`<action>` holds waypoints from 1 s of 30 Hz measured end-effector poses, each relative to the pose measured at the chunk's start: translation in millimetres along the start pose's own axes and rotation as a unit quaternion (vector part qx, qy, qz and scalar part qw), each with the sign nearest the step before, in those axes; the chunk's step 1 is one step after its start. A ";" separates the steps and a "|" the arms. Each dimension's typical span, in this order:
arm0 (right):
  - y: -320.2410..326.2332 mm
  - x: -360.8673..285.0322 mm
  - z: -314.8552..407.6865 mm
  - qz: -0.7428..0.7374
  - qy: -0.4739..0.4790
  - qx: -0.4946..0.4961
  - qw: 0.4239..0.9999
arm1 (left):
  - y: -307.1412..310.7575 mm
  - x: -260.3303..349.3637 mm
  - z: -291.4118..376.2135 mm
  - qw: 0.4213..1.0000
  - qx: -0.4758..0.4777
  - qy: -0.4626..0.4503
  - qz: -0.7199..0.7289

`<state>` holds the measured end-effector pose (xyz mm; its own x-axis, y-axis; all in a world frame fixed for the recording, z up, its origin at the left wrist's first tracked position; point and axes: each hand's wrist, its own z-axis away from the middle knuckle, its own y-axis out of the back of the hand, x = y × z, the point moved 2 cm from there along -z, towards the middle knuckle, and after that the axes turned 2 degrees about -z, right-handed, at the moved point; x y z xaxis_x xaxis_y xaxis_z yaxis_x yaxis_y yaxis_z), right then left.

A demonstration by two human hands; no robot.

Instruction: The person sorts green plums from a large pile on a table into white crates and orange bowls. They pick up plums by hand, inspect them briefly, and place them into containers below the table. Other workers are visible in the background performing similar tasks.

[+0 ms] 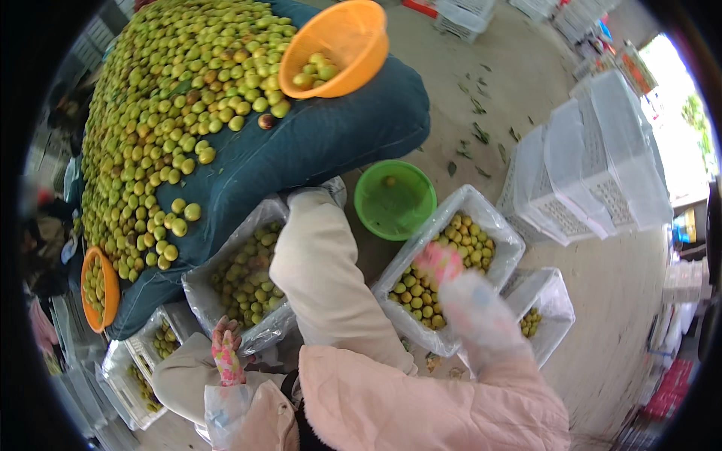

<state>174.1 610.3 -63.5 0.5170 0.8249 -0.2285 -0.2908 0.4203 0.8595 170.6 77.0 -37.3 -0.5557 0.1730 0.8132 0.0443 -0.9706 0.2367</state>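
My right hand (439, 262), blurred and in a pink floral glove, is over the green fruits (417, 293) in a plastic-lined crate (389, 321) on the right. Whether its fingers hold a fruit cannot be made out. A similar glove covers my left hand (227, 350), resting near my left knee by the corner of another lined crate (197, 287). Its fingers are apart and nothing shows in them. That crate also contains green fruits (254, 282) and stands partly behind my right leg. Between the knees and the big fruit heap (186, 101) lies a dark blue padded cloth edge (316, 135).
An orange basket (338, 39) with several fruits tilts on the cloth; another orange basket (109, 287) hangs at its left. A green basin (395, 197) sits on the floor before the right crate. White crates (592, 163) are stacked at right, with leaves (479, 132) scattered nearby.
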 end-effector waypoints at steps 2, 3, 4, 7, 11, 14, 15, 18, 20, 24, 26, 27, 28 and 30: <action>-52.6 -10.1 57.7 0.002 0.004 -0.102 0.995 | -20.9 30.2 9.9 1.000 -0.013 0.010 -0.008; -95.1 1.7 74.9 -0.008 0.048 -0.103 0.993 | -21.2 39.4 17.2 1.000 -0.014 0.017 -0.014; -136.8 10.0 83.2 -0.013 0.085 -0.092 0.992 | -3.1 10.6 5.3 0.999 -0.036 -0.038 -0.004; -213.6 35.5 87.8 -0.036 0.099 -0.010 0.994 | 2.5 -34.4 -7.6 0.993 -0.014 -0.102 0.055; -211.2 31.8 73.8 -0.027 0.069 -0.042 0.996 | -3.9 12.5 -9.5 0.981 -0.085 -0.171 0.012; -188.6 32.1 46.5 0.010 0.051 -0.079 0.995 | 20.2 44.5 -3.7 0.976 -0.149 -0.149 -0.051; -180.8 36.2 34.3 0.022 0.043 -0.093 0.995 | 25.6 59.2 2.9 0.974 -0.150 -0.141 -0.093; -145.7 34.5 -1.8 0.037 0.032 -0.131 0.990 | 55.4 85.7 -7.2 0.936 -0.129 -0.207 -0.253; -108.9 30.1 -33.8 0.027 0.025 -0.141 0.989 | 70.1 112.3 -26.3 0.891 -0.096 -0.279 -0.344; -4.9 0.5 -107.3 -0.060 0.104 -0.033 0.992 | 98.8 132.4 -93.2 0.831 0.023 -0.399 -0.388; 76.2 -115.7 -81.1 -0.034 0.211 0.106 0.971 | 117.8 122.0 -102.8 0.848 0.085 -0.346 -0.392; 106.9 -163.0 -62.4 -0.102 0.288 0.161 0.939 | 118.5 125.0 -116.4 0.845 0.120 -0.360 -0.377; 129.5 -209.4 -53.6 -0.107 0.312 0.150 0.932 | 115.5 128.3 -130.8 0.854 0.120 -0.333 -0.380; 142.9 -307.2 -30.3 -0.149 0.386 0.093 0.906 | 108.3 147.3 -143.8 0.868 0.089 -0.271 -0.407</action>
<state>-50.7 428.4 115.6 -0.1873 0.7337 -0.6531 -0.0526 0.6564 0.7525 -25.8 -26.7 31.7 0.0079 0.8896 0.4567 -0.0261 -0.4564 0.8894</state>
